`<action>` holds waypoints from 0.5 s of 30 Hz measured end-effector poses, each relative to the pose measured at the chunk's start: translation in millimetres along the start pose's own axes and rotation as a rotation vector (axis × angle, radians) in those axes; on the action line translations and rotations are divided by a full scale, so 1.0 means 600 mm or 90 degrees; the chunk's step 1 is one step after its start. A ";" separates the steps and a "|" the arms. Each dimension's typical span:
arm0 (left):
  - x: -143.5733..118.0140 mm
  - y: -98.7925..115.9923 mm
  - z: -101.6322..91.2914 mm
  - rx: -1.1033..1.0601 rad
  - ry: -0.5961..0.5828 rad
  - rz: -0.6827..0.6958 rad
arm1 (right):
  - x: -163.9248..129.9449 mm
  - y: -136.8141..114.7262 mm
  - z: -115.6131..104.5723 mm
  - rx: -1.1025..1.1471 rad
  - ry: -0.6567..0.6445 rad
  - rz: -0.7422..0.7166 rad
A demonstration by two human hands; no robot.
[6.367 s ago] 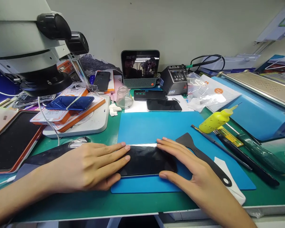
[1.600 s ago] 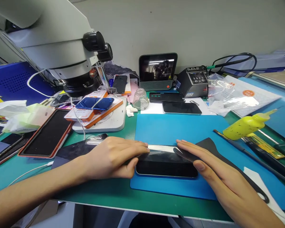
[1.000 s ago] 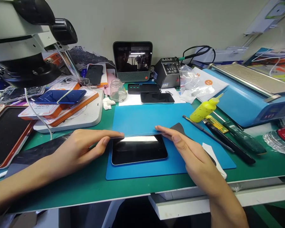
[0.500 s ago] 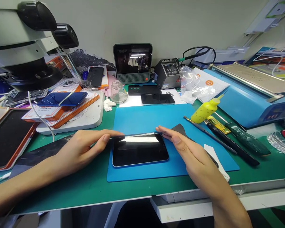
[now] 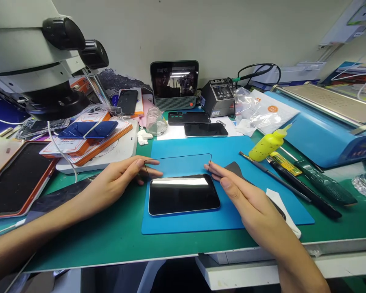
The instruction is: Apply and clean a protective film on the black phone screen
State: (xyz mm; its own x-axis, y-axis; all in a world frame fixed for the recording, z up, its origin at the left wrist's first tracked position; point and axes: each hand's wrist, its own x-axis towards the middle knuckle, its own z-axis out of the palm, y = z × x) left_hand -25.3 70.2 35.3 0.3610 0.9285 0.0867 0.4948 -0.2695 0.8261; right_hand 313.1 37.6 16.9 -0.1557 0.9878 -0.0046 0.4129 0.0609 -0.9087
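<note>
A black phone (image 5: 183,196) lies screen up on the blue mat (image 5: 201,150). Above its far edge, a clear screen protector with a thin black border (image 5: 178,165) stands tilted up off the phone. My left hand (image 5: 122,179) pinches the protector's left end between thumb and fingers. My right hand (image 5: 232,185) holds its right end with the fingertips. Neither hand touches the phone's face.
A black spatula (image 5: 240,173) and a white cloth (image 5: 283,207) lie under my right wrist. A yellow squeeze bottle (image 5: 266,145), screwdrivers (image 5: 311,185), two phones (image 5: 205,130), a glass jar (image 5: 155,121), a microscope (image 5: 39,69) and a blue machine (image 5: 326,126) surround the mat.
The hands went from pressing flat on the phone to lifting the protector by its ends. It has swung up from the screen and now stands raised at the far edge.
</note>
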 end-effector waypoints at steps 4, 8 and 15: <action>-0.002 0.000 -0.001 -0.009 -0.003 0.010 | 0.000 -0.002 0.000 -0.004 0.001 -0.002; -0.004 -0.001 -0.002 0.030 -0.015 0.061 | 0.001 -0.003 0.002 -0.003 -0.004 0.004; -0.008 -0.004 -0.010 0.154 -0.038 0.144 | -0.001 -0.006 -0.004 -0.005 -0.007 -0.002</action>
State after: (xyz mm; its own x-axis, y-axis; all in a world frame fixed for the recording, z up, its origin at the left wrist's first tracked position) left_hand -32.8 67.6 36.2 0.5260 0.8231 0.2141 0.5667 -0.5269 0.6334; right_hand 313.7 37.1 21.1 -0.1672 0.9859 -0.0068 0.4192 0.0648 -0.9056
